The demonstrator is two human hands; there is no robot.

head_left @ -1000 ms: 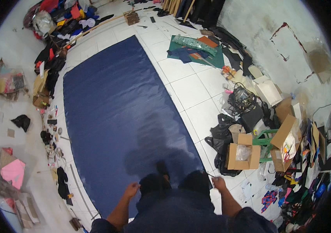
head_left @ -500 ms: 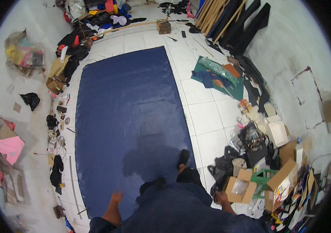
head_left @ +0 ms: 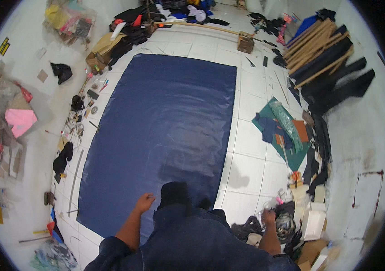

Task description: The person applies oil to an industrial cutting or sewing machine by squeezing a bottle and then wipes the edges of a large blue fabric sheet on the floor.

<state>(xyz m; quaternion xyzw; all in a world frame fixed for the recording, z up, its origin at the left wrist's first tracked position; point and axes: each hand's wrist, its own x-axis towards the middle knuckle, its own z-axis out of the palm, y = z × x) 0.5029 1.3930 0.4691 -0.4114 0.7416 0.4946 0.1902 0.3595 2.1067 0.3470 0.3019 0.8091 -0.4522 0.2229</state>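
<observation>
A large dark-blue sheet (head_left: 174, 117) lies spread across the tiled floor in front of me. Over its near part hangs my left hand (head_left: 146, 202), fingers loosely bent and a little apart, with nothing visible in them. Off to the right, my right hand (head_left: 268, 216) appears in front of the black plastic bags (head_left: 247, 228) and a clear bag of dark items (head_left: 285, 222). Its fingers are too small and smeared to read, and whether it touches the bags I cannot tell. My torso hides the sheet's near right corner.
Wooden poles and dark rolls (head_left: 321, 54) lean at the far right. A green sheet with scraps (head_left: 287, 135) lies right of the blue one. Small tools and a black pouch (head_left: 62, 159) line the left wall. Scissors (head_left: 250, 62) and a wooden block (head_left: 245, 43) lie beyond.
My view has shifted and turned, so the blue sheet now slants rightward at its far end. My left hand is raised higher in view; my right hand has moved forward beside the bags.
</observation>
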